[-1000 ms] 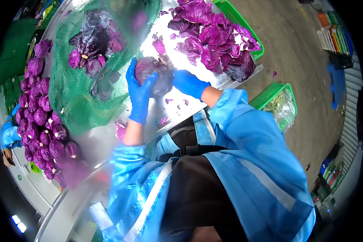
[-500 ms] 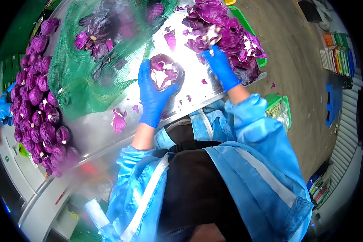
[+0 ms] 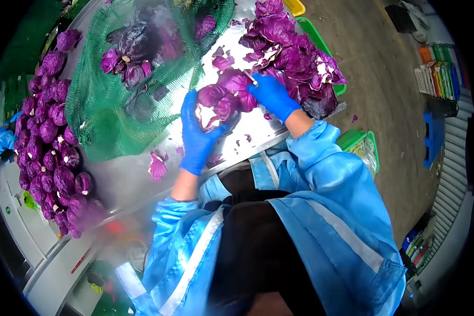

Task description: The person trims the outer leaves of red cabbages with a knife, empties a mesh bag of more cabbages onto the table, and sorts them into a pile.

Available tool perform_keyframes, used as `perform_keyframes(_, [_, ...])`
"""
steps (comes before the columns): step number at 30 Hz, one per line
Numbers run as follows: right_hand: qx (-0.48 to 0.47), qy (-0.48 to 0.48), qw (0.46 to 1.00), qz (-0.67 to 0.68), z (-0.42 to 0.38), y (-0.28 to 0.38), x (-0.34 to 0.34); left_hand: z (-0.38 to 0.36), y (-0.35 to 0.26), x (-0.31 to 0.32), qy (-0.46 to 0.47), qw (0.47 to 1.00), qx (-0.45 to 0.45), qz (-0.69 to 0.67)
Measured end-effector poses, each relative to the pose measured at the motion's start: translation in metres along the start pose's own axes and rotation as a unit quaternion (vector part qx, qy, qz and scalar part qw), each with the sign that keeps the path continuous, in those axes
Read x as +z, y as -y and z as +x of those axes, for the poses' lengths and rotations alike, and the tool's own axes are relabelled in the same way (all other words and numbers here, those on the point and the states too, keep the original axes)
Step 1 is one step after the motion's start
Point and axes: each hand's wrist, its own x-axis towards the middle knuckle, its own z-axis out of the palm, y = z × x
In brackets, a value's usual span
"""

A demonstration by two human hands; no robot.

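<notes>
My left hand (image 3: 199, 131) is wrapped around the near side of a trimmed red cabbage (image 3: 216, 105) with a pale cut patch facing up. A loosened purple outer leaf (image 3: 239, 89) stands out from the cabbage's right side, against the fingers of my right hand (image 3: 274, 95). From that closed hand sticks a slim pale tool, which looks like a small knife (image 3: 252, 78); most of it is hidden. Both hands wear blue gloves. A heap of stripped cabbage leaves (image 3: 289, 47) lies just beyond my right hand.
Left of my hands, a green mesh bag (image 3: 110, 116) with darker cabbages spreads over the metal table (image 3: 134, 171). Many red cabbages (image 3: 50, 131) are piled along the left. Green crates (image 3: 361, 142) stand at the right; another person's blue sleeve (image 3: 2, 142) shows far left.
My right hand has come back from the leaf heap to the cabbage, where a leaf now stands away from its side. The left hand has tilted the cabbage slightly.
</notes>
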Motion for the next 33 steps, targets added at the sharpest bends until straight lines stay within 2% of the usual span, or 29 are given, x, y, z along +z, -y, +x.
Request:
perform_keyframes(1, [-0.009, 0.03, 0.998, -0.061, -0.009, 0.012, 0.0, -0.003, 0.004, -0.006, 0.014, 0.996, -0.026, -0.086])
perform_keyframes(2, [-0.004, 0.052, 0.991, -0.122, -0.013, 0.019, 0.0, 0.004, -0.012, -0.016, 0.066, 0.985, -0.049, -0.153])
perform_keyframes(3, [-0.042, -0.023, 0.995, -0.087, -0.015, 0.026, -0.003, 0.017, -0.017, -0.027, 0.14, 0.989, 0.028, -0.045])
perform_keyframes(4, [-0.079, -0.094, 0.991, -0.052, -0.02, 0.035, -0.007, 0.031, -0.017, -0.039, 0.21, 0.971, 0.101, 0.063])
perform_keyframes(5, [-0.114, -0.162, 0.98, -0.016, -0.027, 0.044, -0.01, 0.038, -0.027, -0.047, 0.277, 0.931, 0.17, 0.168])
perform_keyframes(6, [-0.147, -0.118, 0.982, 0.019, -0.032, 0.058, -0.015, 0.039, -0.043, -0.045, 0.278, 0.923, 0.133, 0.229])
perform_keyframes(7, [-0.18, -0.075, 0.979, 0.054, -0.036, 0.068, -0.019, 0.031, -0.032, -0.042, 0.225, 0.958, 0.079, 0.161])
perform_keyframes(8, [-0.151, 0.019, 0.988, 0.022, -0.036, 0.062, -0.007, 0.02, -0.011, -0.036, 0.169, 0.981, 0.026, 0.092])
perform_keyframes(9, [-0.243, -0.104, 0.963, 0.047, -0.03, 0.04, 0.019, 0.016, 0.0, -0.031, 0.112, 0.993, -0.025, 0.02])
perform_keyframes(10, [-0.182, -0.068, 0.98, 0.035, -0.031, 0.045, 0.01, 0.006, -0.006, -0.023, 0.082, 0.993, -0.084, 0.028])
perform_keyframes(11, [-0.121, -0.03, 0.992, 0.024, -0.035, 0.051, 0.0, 0.0, -0.04, -0.007, 0.052, 0.97, -0.18, -0.158])
perform_keyframes(12, [-0.118, -0.031, 0.992, 0.012, -0.04, 0.053, -0.003, -0.002, -0.037, 0.01, 0.032, 0.992, -0.122, 0.002])
perform_keyframes(13, [-0.115, -0.031, 0.993, 0.001, -0.045, 0.055, -0.005, -0.002, -0.034, 0.022, 0.013, 0.985, -0.062, 0.163])
perform_keyframes(14, [-0.113, -0.033, 0.993, -0.012, -0.046, 0.056, -0.008, 0.003, -0.031, 0.03, -0.002, 0.989, -0.101, 0.108])
perform_keyframes(17, [-0.101, -0.018, 0.991, -0.087, -0.038, 0.055, 0.002, 0.012, -0.037, 0.026, 0.011, 0.989, -0.108, 0.098])
perform_keyframes(18, [-0.125, -0.01, 0.991, -0.039, -0.028, 0.052, -0.001, 0.008, -0.03, 0.029, -0.003, 0.989, -0.094, 0.117])
perform_keyframes(19, [-0.102, 0.004, 0.993, -0.063, -0.014, 0.05, -0.002, 0.007, -0.03, 0.027, 0.01, 0.987, -0.084, 0.134])
perform_keyframes(21, [-0.078, -0.043, 0.996, 0.024, 0.028, -0.002, 0.012, 0.007, -0.033, 0.021, 0.034, 0.984, -0.062, 0.163])
perform_keyframes(23, [0.003, 0.054, 0.998, 0.031, 0.03, 0.002, -0.003, -0.003, -0.021, 0.017, 0.02, 0.995, -0.055, 0.082])
perform_keyframes(24, [0.011, 0.046, 0.991, 0.128, 0.025, -0.003, 0.013, -0.006, -0.013, 0.014, 0.027, 0.997, -0.057, 0.036])
perform_keyframes(25, [-0.029, -0.014, 0.997, 0.068, 0.019, -0.001, 0.02, -0.006, -0.01, 0.011, 0.03, 0.998, -0.058, -0.011])
perform_keyframes(27, [0.018, 0.0, 0.999, 0.05, 0.016, -0.008, 0.012, -0.002, -0.003, -0.006, 0.102, 0.994, 0.01, -0.049])
perform_keyframes(28, [0.04, 0.006, 0.999, 0.028, 0.012, -0.008, 0.005, 0.006, -0.003, -0.018, 0.164, 0.985, 0.014, -0.055])
perform_keyframes(29, [0.059, 0.009, 0.998, -0.023, 0.005, 0.004, -0.015, 0.019, -0.003, -0.027, 0.222, 0.975, 0.028, -0.018])
perform_keyframes(30, [-0.022, -0.09, 0.995, 0.028, -0.015, 0.024, -0.026, 0.032, -0.011, -0.034, 0.262, 0.964, 0.041, 0.026])
perform_keyframes(31, [-0.082, -0.127, 0.988, 0.036, -0.025, 0.037, -0.03, 0.042, -0.022, -0.041, 0.3, 0.95, 0.053, 0.071])
perform_keyframes(32, [-0.137, -0.12, 0.982, 0.046, -0.035, 0.044, -0.027, 0.044, -0.027, -0.045, 0.308, 0.948, 0.038, 0.075])
perform_keyframes(33, [-0.192, -0.115, 0.973, 0.057, -0.04, 0.05, -0.025, 0.039, -0.026, -0.043, 0.227, 0.972, 0.002, 0.063])
